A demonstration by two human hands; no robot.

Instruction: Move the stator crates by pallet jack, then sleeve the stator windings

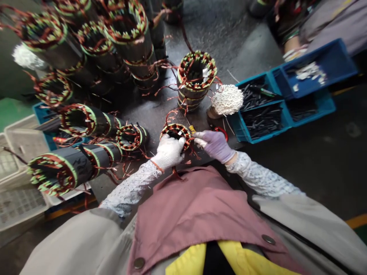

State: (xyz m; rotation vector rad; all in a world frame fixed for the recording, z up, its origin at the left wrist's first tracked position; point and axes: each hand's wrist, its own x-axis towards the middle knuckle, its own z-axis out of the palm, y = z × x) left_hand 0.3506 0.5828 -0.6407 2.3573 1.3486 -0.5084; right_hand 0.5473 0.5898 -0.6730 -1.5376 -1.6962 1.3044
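In front of my apron stands a small motor stator [185, 131], its ring of copper windings facing up. My left hand [169, 151], in a white glove, is closed over the stator's near rim, with fingertips reaching into the bore. On the rim's right side my right hand [216, 145], in a purple glove, pinches at the windings; what lies between its fingers is too small to make out. A small yellow piece [192, 129] shows just beyond those fingertips. Copper lead wires [172, 114] stick out around the stator.
Several wound stators [97, 160] lie or stand to the left, and a larger one [195, 78] stands ahead. A white string bundle [228, 100] neighbours blue bins [252, 140] of black sleeves. White crates [21, 206] are at left. A co-worker's arm [294, 44] shows upper right.
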